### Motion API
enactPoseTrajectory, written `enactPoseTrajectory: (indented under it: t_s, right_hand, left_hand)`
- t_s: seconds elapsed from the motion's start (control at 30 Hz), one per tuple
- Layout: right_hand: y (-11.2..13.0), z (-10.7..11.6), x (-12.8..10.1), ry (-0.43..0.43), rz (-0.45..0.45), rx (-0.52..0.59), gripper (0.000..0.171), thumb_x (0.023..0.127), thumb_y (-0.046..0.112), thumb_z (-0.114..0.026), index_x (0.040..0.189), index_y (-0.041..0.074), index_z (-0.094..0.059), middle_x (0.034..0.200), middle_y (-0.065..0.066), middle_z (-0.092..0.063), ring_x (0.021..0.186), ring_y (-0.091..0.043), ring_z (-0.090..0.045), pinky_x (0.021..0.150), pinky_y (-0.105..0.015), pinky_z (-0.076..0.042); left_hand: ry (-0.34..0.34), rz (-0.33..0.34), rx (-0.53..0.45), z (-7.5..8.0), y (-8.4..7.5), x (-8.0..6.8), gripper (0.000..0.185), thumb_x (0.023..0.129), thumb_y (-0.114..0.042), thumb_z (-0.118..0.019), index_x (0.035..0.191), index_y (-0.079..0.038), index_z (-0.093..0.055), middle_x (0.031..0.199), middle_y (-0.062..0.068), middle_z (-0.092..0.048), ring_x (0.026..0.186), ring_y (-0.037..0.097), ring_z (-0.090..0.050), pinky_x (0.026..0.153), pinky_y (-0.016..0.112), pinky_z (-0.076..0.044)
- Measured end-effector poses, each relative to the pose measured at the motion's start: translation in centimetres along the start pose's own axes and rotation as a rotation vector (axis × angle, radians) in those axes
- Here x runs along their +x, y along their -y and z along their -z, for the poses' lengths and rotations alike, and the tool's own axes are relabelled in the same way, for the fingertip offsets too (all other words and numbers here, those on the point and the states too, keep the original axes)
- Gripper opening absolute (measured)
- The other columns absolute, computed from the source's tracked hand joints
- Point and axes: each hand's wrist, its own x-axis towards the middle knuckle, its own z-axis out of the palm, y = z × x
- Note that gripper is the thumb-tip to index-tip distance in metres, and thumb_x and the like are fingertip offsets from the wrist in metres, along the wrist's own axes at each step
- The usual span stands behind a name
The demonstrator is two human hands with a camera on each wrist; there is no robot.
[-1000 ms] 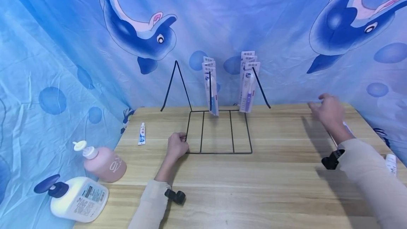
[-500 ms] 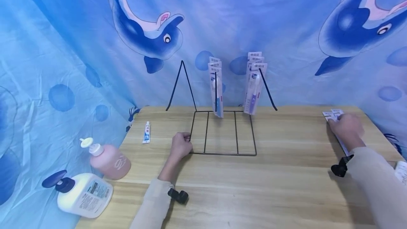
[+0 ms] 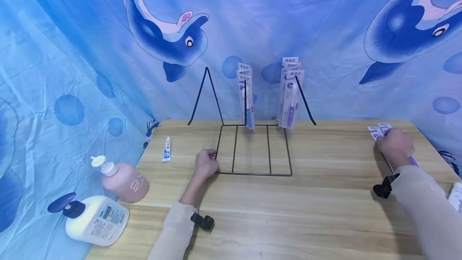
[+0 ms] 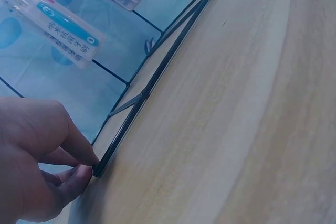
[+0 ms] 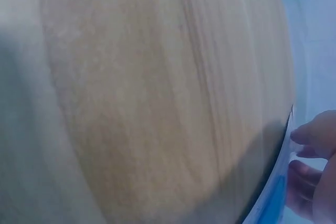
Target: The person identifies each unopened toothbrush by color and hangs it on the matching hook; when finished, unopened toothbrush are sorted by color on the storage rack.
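Observation:
My left hand (image 3: 206, 163) pinches the left side of a black wire rack (image 3: 261, 174) between thumb and fingers. In the left wrist view its fingertips meet at the rack's bottom corner. From the rack's prongs hang two rows of packaged toothbrushes, a blue one (image 3: 246, 103) in front at the middle and a purple one (image 3: 290, 105) in front at the right. At the table's right, my right hand (image 3: 396, 143) is over two more packs and grips a packaged toothbrush (image 3: 374, 132) by its edge; the other pack (image 3: 384, 125) is partly hidden under the hand.
A small toothpaste tube (image 3: 166, 149) lies left of the rack. Further left are a pink pump bottle (image 3: 124, 181) and a white pump bottle (image 3: 97, 220). A white tube (image 3: 456, 198) is at the right edge. A blue dolphin-print curtain (image 3: 317, 19) hangs behind the table.
My right hand has come down from above the far right of the table onto the toothbrush packs. The left hand stays at the rack; the head view has shifted slightly.

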Motion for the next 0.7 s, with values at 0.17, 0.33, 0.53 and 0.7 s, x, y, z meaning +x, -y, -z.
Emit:
enactPoseTrajectory:
  t_s: [0.17,0.33,0.53,0.7]
  right_hand:
    - [0.7,0.8,-0.2,0.006,0.025,-0.014,0.028,0.092,0.019,-0.046,0.082,-0.006,-0.055,0.081,-0.033,-0.055,0.069,-0.042,-0.055,0.047,-0.045,-0.043]
    - [1.3,1.4,-0.4,-0.023,0.064,0.004,0.028,0.091,0.017,-0.045,0.094,-0.009,-0.056,0.083,-0.031,-0.057,0.068,-0.041,-0.054,0.049,-0.046,-0.041]
    - [1.9,2.6,-0.9,-0.039,0.113,0.013,0.037,0.091,0.015,-0.047,0.114,-0.014,-0.053,0.090,-0.033,-0.057,0.068,-0.039,-0.053,0.050,-0.044,-0.041]
    - [3.0,4.1,-1.8,-0.117,0.174,0.018,0.043,0.092,0.017,-0.049,0.120,-0.016,-0.051,0.096,-0.039,-0.058,0.064,-0.039,-0.056,0.048,-0.043,-0.041]
  left_hand:
    - [0.005,0.005,-0.015,0.1,-0.2,-0.1,0.057,0.067,0.016,-0.049,0.122,0.010,-0.063,0.099,0.016,-0.067,0.093,0.028,-0.062,0.087,0.038,-0.056]
    - [0.002,-0.015,-0.009,0.1,-0.2,0.0,0.054,0.069,0.015,-0.049,0.121,0.011,-0.063,0.099,0.017,-0.067,0.093,0.029,-0.063,0.087,0.038,-0.056]
    - [0.001,-0.024,-0.002,0.1,-0.1,-0.1,0.054,0.069,0.015,-0.049,0.121,0.011,-0.063,0.099,0.018,-0.067,0.093,0.029,-0.063,0.087,0.039,-0.056]
    - [0.009,-0.017,-0.002,0.2,-0.1,-0.1,0.054,0.069,0.016,-0.049,0.121,0.012,-0.063,0.099,0.018,-0.067,0.093,0.029,-0.063,0.086,0.039,-0.056]
